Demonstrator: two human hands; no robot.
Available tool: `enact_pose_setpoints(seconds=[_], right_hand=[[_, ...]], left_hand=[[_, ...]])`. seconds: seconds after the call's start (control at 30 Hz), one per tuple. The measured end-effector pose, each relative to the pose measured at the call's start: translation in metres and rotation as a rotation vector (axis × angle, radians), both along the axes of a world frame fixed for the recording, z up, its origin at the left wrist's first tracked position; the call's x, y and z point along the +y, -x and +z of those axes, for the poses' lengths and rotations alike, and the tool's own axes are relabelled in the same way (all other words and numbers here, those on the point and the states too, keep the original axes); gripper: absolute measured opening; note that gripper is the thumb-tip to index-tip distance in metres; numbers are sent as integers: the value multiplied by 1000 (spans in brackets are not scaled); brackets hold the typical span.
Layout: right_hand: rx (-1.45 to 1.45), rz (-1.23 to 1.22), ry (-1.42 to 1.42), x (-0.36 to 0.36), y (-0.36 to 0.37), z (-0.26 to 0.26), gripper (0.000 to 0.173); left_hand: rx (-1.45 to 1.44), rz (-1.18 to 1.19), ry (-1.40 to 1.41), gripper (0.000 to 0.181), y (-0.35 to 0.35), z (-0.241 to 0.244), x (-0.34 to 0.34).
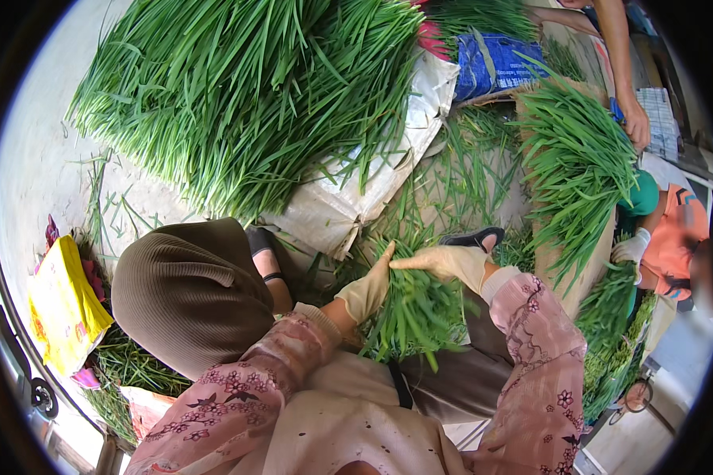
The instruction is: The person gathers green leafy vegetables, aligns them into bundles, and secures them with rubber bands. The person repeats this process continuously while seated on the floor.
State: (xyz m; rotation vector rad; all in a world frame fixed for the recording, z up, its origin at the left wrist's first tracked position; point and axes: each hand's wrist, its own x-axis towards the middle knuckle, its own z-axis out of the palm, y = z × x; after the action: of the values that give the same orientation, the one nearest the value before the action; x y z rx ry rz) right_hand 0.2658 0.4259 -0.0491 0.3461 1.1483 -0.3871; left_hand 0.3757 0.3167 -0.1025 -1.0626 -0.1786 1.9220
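Between my two gloved hands is a loose bunch of garlic chives (419,309), its blades pointing down toward my lap. My left hand (369,290) grips it from the left, thumb up, with most fingers hidden behind the blades. From the right, my right hand (442,264) closes around the same bunch near its upper end, a finger stretched toward my left thumb. The leaves look slightly blurred. Beyond the hands lies a big heap of garlic chives (243,101), pale stem ends toward the left and front, partly on a white woven sheet (338,205).
Loose blades litter the floor (469,160). A blue woven bag (493,65) sits at the back. On the right, more chives (576,160) rest on a burlap-covered surface (594,243), where another person's hand (633,124) works. A person in orange (674,237) is beyond. A yellow bag (65,309) stands left.
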Motion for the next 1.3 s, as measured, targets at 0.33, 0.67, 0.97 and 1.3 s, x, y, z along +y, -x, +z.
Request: enact_pose_setpoints(seconds=[0.33, 0.67, 0.97, 1.3], right_hand=[[1143, 738, -80, -23, -59, 137, 102], [2057, 1198, -184, -75, -104, 190, 103], [1730, 263, 533, -57, -114, 343, 34], [1839, 396, 871, -28, -51, 383, 26]], left_hand=[[650, 210, 194, 50, 17, 68, 5], [1308, 357, 427, 67, 32, 182, -81], [1562, 254, 481, 47, 2, 230, -122], [1726, 215, 350, 41, -13, 239, -109]])
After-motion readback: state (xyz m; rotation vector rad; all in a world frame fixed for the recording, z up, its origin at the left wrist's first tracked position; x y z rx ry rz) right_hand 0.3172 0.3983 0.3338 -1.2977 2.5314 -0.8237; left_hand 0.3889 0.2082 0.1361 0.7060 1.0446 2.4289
